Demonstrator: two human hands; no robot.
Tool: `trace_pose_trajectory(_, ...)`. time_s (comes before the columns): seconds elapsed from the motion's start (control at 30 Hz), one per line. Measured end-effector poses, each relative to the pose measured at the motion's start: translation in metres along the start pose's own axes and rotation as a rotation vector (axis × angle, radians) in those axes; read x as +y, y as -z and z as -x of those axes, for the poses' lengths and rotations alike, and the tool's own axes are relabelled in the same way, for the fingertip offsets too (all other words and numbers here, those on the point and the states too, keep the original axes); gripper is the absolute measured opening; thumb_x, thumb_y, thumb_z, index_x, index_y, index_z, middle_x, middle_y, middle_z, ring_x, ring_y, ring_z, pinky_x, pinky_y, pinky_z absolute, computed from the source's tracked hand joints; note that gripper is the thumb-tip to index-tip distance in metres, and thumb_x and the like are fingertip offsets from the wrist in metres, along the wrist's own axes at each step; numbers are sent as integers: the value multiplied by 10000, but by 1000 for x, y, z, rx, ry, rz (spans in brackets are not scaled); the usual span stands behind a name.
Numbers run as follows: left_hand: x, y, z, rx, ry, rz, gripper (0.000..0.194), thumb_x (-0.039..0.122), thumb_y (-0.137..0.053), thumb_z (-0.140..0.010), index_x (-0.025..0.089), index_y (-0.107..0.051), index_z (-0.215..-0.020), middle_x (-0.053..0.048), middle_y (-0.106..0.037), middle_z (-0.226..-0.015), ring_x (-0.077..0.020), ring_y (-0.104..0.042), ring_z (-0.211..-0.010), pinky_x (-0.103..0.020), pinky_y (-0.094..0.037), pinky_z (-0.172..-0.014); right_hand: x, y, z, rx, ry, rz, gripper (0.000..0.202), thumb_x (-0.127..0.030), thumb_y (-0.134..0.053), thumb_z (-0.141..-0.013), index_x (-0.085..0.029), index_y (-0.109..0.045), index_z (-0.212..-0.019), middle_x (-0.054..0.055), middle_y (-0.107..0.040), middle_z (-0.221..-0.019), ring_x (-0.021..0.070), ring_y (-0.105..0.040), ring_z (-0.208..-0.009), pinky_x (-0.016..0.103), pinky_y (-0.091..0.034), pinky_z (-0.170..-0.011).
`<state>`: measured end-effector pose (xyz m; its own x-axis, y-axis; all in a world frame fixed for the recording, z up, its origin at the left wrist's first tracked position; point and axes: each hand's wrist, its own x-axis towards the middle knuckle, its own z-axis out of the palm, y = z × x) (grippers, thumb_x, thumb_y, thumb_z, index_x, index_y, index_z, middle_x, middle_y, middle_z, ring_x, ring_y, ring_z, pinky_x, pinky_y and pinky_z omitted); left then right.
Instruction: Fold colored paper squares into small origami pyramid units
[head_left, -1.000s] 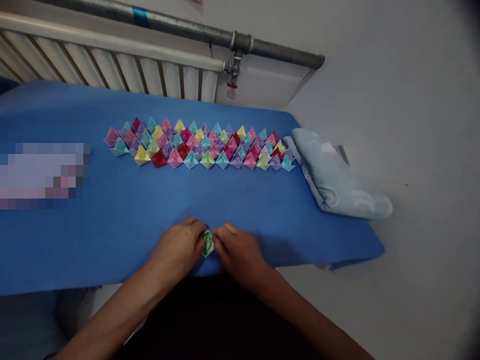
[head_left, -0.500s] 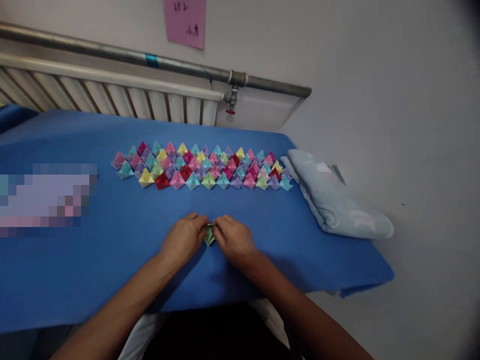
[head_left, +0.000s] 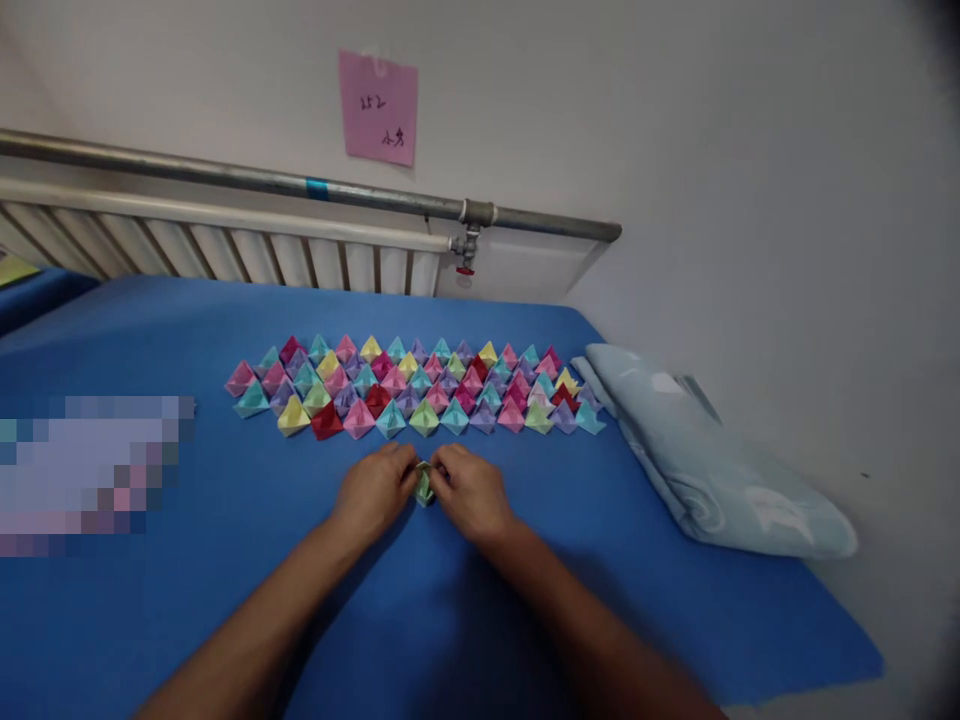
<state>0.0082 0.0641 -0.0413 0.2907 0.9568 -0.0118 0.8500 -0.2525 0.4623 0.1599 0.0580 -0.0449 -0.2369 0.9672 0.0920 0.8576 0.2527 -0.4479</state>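
Observation:
A small piece of folded green paper [head_left: 424,486] is held between my two hands, low over the blue cloth in front of me. My left hand [head_left: 377,490] pinches its left side with closed fingers. On the other side, my right hand [head_left: 472,490] is closed on its right edge, the fingers curled. The fingertips partly hide the paper. Just beyond my hands stand rows of colourful folded paper boats [head_left: 424,418], packed closely in pink, teal, yellow, purple, red and green.
A folded light-blue blanket [head_left: 720,470] lies at the right against the wall. On the left is a blurred-out flat item [head_left: 97,450]. Behind the blue-covered surface [head_left: 225,520] run a white radiator [head_left: 322,262] and a metal pipe [head_left: 390,200]. A pink note [head_left: 379,110] hangs above.
The camera view has tilted up, so the scene sits lower in the picture. Both hands keep their grip on the green paper, closer to the rows of boats in the view.

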Motion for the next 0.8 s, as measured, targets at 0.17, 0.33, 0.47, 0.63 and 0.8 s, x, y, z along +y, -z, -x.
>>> trace_pose_trajectory(0.17,-3,0,-3,-44,5,17,120,172,-510,-849,204,-590,-766,-8,-612,-774,-157,-572,-716,-257,-357,-622,1,3,-6,-62,-33,-23,94,-149,-549,-825,-199,-600,-763,-9,-616,-766,125,-536,-692,236,-305,-600)
trace_pose_trajectory(0.33,-5,1,-5,-58,-1,36,122,185,-492,-843,199,-601,-790,-11,-629,-771,-162,-582,-713,-264,-369,-619,-1,4,-5,-83,-37,-30,98,-181,-530,-848,-195,-593,-773,3,-614,-778,134,-533,-699,253,-298,-605)
trace_pose_trajectory(0.47,-3,-1,-3,-47,0,33,134,208,-475,-851,203,-603,-814,-24,-633,-804,-173,-583,-714,-276,-375,-612,-3,2,-2,-42,-19,-25,91,-181,-523,-846,-197,-594,-791,9,-617,-786,142,-548,-711,257,-326,-617)
trace_pose_trajectory(0.63,-6,-3,0,-2,-33,101,131,208,-480,-840,201,-587,-765,-10,-597,-736,-161,-565,-671,-270,-388,-605,2,1,-2,-14,-7,-143,78,-152,-529,-797,-198,-592,-799,8,-604,-782,144,-552,-709,252,-375,-635)
trace_pose_trajectory(0.8,-18,3,6,22,-68,388,196,285,-488,-833,183,-622,-932,-4,-575,-770,-130,-537,-621,-250,-423,-572,16,10,-3,-37,-203,-651,142,-143,-555,-712,-202,-573,-839,-42,-544,-706,102,-508,-604,209,-397,-564)
